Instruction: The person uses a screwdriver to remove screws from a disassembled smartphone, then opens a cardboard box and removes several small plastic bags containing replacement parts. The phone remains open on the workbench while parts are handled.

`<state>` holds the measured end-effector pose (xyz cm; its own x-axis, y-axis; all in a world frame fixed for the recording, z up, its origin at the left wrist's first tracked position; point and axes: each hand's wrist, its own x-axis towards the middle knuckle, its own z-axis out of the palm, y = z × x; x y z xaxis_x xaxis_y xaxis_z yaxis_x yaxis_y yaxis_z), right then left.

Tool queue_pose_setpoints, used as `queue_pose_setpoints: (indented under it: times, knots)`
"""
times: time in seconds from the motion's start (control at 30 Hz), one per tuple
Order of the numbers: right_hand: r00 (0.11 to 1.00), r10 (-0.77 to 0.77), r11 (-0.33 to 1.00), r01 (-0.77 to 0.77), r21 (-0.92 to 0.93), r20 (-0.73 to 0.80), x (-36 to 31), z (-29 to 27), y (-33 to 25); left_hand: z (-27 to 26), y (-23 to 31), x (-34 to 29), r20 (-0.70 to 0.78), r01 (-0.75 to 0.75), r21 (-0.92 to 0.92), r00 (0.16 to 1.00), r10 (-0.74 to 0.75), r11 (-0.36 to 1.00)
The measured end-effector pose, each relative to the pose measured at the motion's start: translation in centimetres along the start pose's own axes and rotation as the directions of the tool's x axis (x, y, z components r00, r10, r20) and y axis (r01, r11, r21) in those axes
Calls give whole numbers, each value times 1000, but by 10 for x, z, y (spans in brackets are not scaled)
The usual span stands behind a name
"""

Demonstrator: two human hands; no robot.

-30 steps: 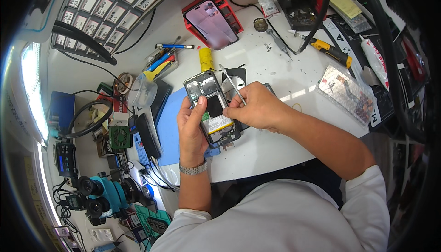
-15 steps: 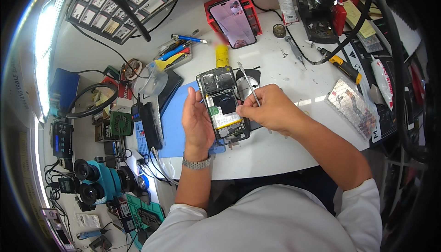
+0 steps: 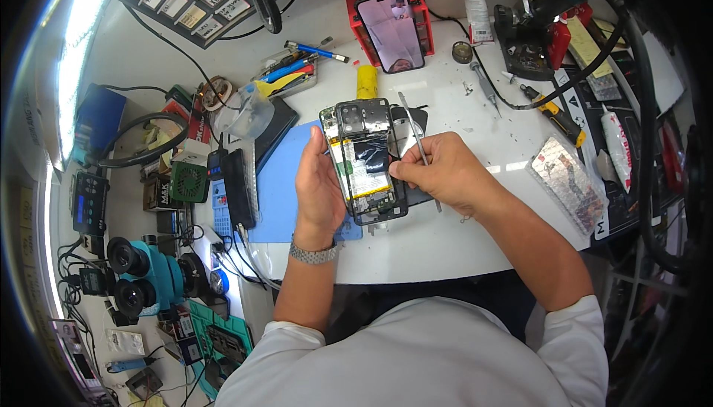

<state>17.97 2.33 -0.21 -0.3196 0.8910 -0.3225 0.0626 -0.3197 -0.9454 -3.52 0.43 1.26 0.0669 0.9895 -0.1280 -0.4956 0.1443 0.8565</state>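
Note:
An opened smartphone (image 3: 368,183) is held up over the bench, its battery with a yellow edge and its circuit boards exposed. A black inner frame (image 3: 380,219) with a camera opening sits askew on it, leaving a strip of green board bare at the left. My left hand (image 3: 318,184) grips the phone's left side, thumb up along the edge; its other fingers are mostly hidden. At the right edge, my right hand (image 3: 438,168) pinches the frame with thumb and fingertips. That hand also holds a thin metal pry tool (image 3: 411,119), which points up and away.
A blue mat (image 3: 286,199) lies under my left hand. Behind the phone stand a yellow cylinder (image 3: 367,82) and another phone (image 3: 391,33) leaning on a red rack. A teal microscope (image 3: 160,273) is at left; a yellow-black screwdriver (image 3: 558,117) and bubble-wrap pouch (image 3: 566,184) lie right.
The black frame has shifted on the phone, baring more green board along the upper left edge. Both hands keep their grip. The whole view has shifted slightly.

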Motion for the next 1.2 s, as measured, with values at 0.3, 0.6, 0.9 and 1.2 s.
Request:
queue_pose_setpoints:
  times: [0.3,0.6,0.9,1.2]
  knots:
    - [1000,13,1000,-14,14,13,-2,-7,-5,-5,7,2,-50,-49,12,998,50,999]
    - [992,-26,925,-21,-379,-120,-7,-17,-25,-25,22,1,-172,-155,108,970,172,982]
    - [993,-19,834,-49,-550,-117,-4,-22,-19,-26,34,-8,-81,1,0,997,-1,1000]
    - [991,-36,824,-42,-565,-126,-8,-21,-24,-32,30,-7,138,208,-276,975,-176,938]
